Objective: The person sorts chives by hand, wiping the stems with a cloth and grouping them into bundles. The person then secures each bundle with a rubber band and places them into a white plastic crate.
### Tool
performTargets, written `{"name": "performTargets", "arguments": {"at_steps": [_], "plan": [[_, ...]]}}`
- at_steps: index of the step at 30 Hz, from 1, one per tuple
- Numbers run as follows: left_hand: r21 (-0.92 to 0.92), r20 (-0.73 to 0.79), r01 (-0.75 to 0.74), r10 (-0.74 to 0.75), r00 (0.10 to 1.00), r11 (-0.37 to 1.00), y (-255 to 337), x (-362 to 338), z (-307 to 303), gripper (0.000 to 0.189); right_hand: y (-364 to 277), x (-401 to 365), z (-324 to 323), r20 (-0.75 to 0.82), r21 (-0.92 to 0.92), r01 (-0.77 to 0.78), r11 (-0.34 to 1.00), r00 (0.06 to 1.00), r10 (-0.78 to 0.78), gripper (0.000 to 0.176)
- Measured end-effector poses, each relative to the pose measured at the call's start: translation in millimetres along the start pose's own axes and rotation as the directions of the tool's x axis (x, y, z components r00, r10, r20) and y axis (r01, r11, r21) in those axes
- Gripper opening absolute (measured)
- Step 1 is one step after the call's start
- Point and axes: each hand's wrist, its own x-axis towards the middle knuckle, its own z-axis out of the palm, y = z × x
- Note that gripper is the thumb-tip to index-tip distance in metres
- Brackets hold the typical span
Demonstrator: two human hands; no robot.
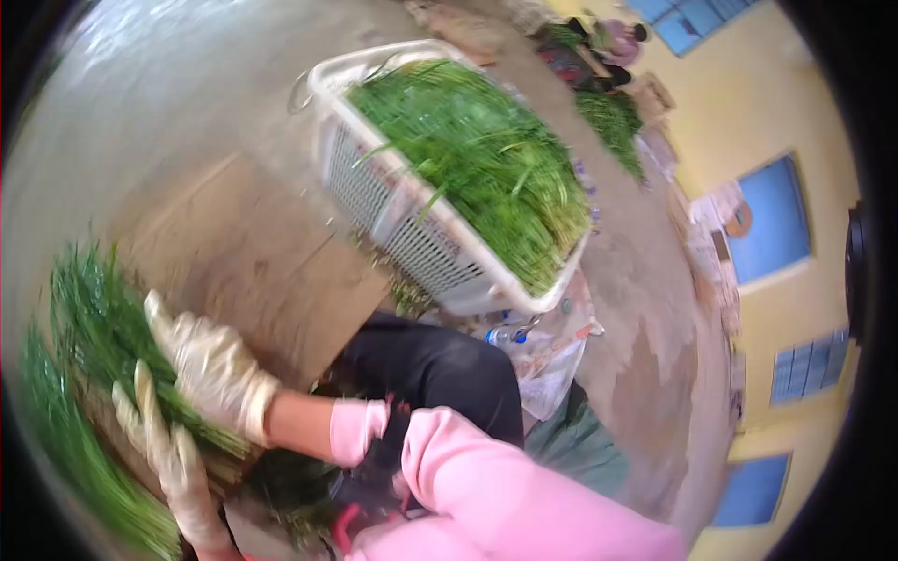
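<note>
Long green stalks (pixel 103 318) lie in bunches at the lower left, over the edge of a brown board. My right hand (pixel 213 374), in a pale glove, rests against the upper bunch with fingers stretched toward its leafy part; some fingertips are hard to make out. Below it, my left hand (pixel 168 458), also gloved, has its fingers stretched and apart beside the cut ends. More stalks (pixel 94 467) lie to its left, blurred. A white slatted basket (pixel 412 234) heaped with greens (pixel 477 150) stands above my knee.
A flat brown board (pixel 253 252) lies on the floor between the stalks and the basket. A plastic bottle (pixel 505 336) and a crumpled sheet (pixel 552 360) are beside my knee (pixel 449 374). At the upper right, a person (pixel 622 42) sits near more greens (pixel 610 122) by the wall.
</note>
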Motion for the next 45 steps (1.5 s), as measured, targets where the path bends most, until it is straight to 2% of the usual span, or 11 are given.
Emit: {"name": "performTargets", "arguments": {"at_steps": [9, 12, 15, 18, 20, 22, 23, 27, 38, 44, 45], "plan": [[-0.13, -0.309, -0.137, 0.091, 0.947, 0.982, -32.1, -28.3, -27.0, 0.046, 8.7, -51.9, -107.7, -0.193, 0.197, 0.185, 0.963, 0.97, -0.147, 0.042], [-0.49, -0.305, 0.032, -0.205, 0.93, 0.871, 15.7, -86.9, -46.2, 0.037, 22.4, -94.3, -120.2, -0.004, 0.657, 0.016, 0.753, 1.0, -0.018, 0.038], [-0.635, -0.176, 0.15, -0.331, 0.927, 0.758, 12.8, -139.3, -44.2, 0.028, 37.7, -130.8, -116.4, 0.413, 0.487, -0.255, 0.836, 0.91, 0.037, 0.034], [-0.624, 0.043, 0.307, -0.361, 0.932, 0.719, 11.5, -173.1, -37.4, 0.019, 66.6, -142.7, -69.2, 0.823, 0.212, -0.686, 0.697, 0.51, 0.252, 0.023], [-0.611, 0.242, 0.485, -0.436, 0.867, 0.626, 8.8, -183.9, -30.5, 0.018, 92.0, -144.1, -10.2, 0.754, -0.12, -0.466, 0.877, 0.531, 0.385, 0.027], [-0.454, 0.343, 0.531, -0.409, 0.845, 0.716, 3.6, -183.4, -27.4, 0.018, 218.6, -140.7, 112.1, 0.816, -0.345, 0.63, 0.696, 0.567, -0.108, 0.025], [-0.331, 0.361, 0.463, -0.343, 0.867, 0.822, -0.9, -181.5, -26.4, 0.017, 162.1, -130.0, 84.4, 0.59, -0.312, 0.006, 0.95, 0.785, 0.189, 0.027], [-0.323, 0.401, 0.499, -0.361, 0.842, 0.804, -13.2, -180.4, -13.9, 0.018, 208.5, -120.6, 145.0, 0.461, -0.449, -0.347, 0.824, 0.699, 0.546, 0.024], [-0.238, 0.496, 0.496, -0.334, 0.801, 0.835, -6.2, -155.1, -20.0, 0.03, 163.1, -139.0, 114.7, 0.634, -0.306, -0.316, 0.898, 0.637, 0.439, 0.025], [-0.465, 0.404, 0.337, -0.143, 0.903, 0.819, 8.8, -165.7, -23.6, 0.032, 120.9, -172.6, 57.7, 0.651, -0.06, 0.126, 0.99, 0.757, -0.057, 0.032], [-0.427, 0.384, 0.284, -0.112, 0.916, 0.858, 12.5, -165.6, -25.3, 0.031, 81.3, -161.4, 22.8, 0.811, -0.185, 0.297, 0.937, 0.585, -0.025, 0.034]]}}
